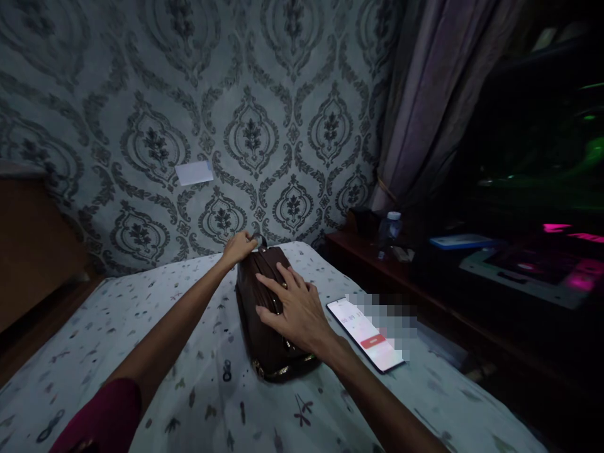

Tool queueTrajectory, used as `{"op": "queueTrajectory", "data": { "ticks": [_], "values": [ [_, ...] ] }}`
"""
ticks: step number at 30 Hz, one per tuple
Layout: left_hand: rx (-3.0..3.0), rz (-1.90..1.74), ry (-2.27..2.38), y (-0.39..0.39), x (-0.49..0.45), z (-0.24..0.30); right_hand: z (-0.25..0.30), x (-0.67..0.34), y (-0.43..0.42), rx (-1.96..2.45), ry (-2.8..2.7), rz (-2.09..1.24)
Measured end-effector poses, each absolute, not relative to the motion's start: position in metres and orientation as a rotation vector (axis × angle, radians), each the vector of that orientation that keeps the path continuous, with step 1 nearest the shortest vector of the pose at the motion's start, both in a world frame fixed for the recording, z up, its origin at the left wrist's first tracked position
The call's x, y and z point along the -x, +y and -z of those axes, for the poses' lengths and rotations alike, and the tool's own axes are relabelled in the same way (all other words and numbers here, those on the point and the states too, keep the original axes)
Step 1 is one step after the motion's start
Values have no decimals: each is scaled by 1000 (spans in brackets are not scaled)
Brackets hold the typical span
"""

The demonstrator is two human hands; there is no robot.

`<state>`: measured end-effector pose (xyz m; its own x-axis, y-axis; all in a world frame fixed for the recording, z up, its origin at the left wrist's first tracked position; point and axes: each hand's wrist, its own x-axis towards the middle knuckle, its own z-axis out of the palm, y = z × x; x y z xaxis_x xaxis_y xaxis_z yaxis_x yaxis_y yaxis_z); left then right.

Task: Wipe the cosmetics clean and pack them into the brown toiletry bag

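Observation:
A dark brown bag (255,314) with gold-coloured zippers lies on a bed covered by a white patterned sheet (189,377). At the bag's far end, my left hand (240,247) is closed, its fingertips pinched at the corner beside a small strap loop (263,241). What exactly they grip is partly hidden. My right hand (297,308) rests across the top of the bag with its fingers spread, covering part of a zipper. To the right of the bag, a phone (363,333) lies face up with its screen lit and a red button showing.
Patterned wallpaper (250,132) rises behind the bed, with a white card (194,173) on it. A brown wooden piece of furniture (38,245) stands at left. On the right, a dark ledge (368,251) holds a clear bottle (391,224), below a curtain (425,94).

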<state>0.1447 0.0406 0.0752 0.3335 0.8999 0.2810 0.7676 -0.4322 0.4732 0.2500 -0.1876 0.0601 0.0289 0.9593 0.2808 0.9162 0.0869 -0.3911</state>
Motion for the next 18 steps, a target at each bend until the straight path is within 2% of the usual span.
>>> {"op": "queueTrajectory", "data": {
  "ticks": [8, 18],
  "values": [
    [-2155, -433, 1233, 78, -177, -72, -57, -251, -188, 1813, -1878, -110],
    [-2095, -540, 1179, 95, -187, -60, -61, -255, -187, 1841, -1882, -180]
  ]
}}
